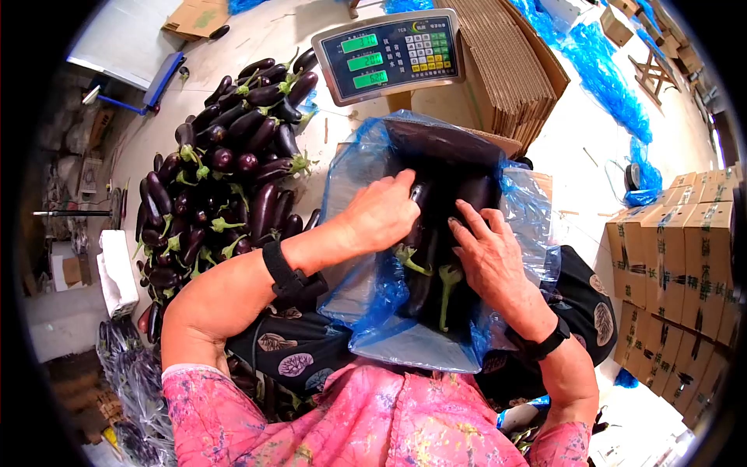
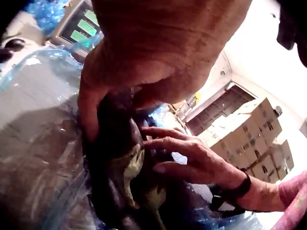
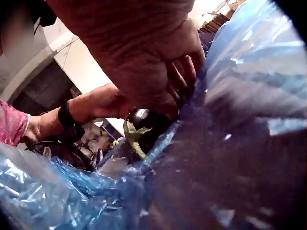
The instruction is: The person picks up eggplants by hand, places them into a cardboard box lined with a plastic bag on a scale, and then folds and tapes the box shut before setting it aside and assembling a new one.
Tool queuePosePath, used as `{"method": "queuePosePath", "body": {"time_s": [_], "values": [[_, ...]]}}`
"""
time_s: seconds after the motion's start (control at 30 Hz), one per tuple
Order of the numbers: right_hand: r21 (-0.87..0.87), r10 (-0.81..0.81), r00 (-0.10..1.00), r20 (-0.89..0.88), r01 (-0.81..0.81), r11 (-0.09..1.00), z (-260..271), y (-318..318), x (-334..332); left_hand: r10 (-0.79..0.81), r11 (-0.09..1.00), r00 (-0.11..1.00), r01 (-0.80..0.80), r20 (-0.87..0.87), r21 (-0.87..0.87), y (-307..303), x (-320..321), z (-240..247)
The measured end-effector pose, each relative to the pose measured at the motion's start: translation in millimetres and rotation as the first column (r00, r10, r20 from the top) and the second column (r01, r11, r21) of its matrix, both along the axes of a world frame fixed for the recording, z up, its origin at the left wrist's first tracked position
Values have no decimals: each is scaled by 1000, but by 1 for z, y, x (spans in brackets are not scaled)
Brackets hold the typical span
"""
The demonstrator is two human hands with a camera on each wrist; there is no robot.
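Observation:
A cardboard box (image 1: 507,145) lined with a blue plastic bag (image 1: 354,175) sits at the person's lap, with dark purple eggplants inside. The left hand (image 1: 381,210) reaches in from the left and grips an eggplant (image 2: 120,136), thumb and fingers on either side of it. Its green stem points toward the person. On the right, the right hand (image 1: 494,253) rests on another eggplant (image 3: 148,122), fingers spread and fairly straight in the head view. A green stem (image 1: 447,292) shows beside this hand. The deeper contents of the box are in shadow.
A large heap of eggplants (image 1: 257,140) lies on the floor at the left. Beyond the box stands a scale display (image 1: 389,58) with lit green numbers, beside a stack of flattened cardboard (image 1: 498,62). Printed cartons (image 1: 673,249) are piled at the right.

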State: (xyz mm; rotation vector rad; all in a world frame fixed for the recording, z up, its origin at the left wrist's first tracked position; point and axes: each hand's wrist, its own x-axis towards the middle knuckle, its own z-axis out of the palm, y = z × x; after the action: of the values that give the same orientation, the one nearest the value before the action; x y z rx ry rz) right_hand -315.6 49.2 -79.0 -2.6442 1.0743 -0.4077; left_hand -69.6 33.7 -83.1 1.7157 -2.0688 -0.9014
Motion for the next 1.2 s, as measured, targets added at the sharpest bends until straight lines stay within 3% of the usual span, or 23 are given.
{"method": "queuePosePath", "body": {"time_s": [0.1,0.27,0.37,0.47,0.57,0.73,0.83,1.0,1.13,1.2], "values": [[1,9,999,-31,-9,1000,-2,1,1,-159,987,897,141,413,74,-2,-20,30],[22,4,999,-48,-3,1000,2,1,1,-174,981,916,193,362,-18,-14,-17,20],[48,-12,998,-56,14,999,3,1,-3,-156,983,949,123,274,133,-19,-16,20],[70,-3,998,-56,7,998,7,0,-5,-86,987,965,117,248,-110,-9,-9,15],[40,12,999,-49,-10,999,2,-2,-3,-235,970,848,233,475,63,-5,-23,14],[70,-4,999,-52,8,998,7,-1,-6,-202,979,908,198,368,48,-12,-22,7],[61,-6,999,-49,9,998,1,-1,-2,-200,976,907,152,371,155,-10,-31,14],[29,0,995,-97,3,1000,5,4,6,-159,982,918,108,364,156,-11,-33,6],[79,-89,993,-80,95,992,6,14,4,-260,962,878,197,402,190,-17,-26,14],[90,-97,991,-93,105,990,5,10,2,-278,953,899,213,339,214,-19,-21,17]]}}
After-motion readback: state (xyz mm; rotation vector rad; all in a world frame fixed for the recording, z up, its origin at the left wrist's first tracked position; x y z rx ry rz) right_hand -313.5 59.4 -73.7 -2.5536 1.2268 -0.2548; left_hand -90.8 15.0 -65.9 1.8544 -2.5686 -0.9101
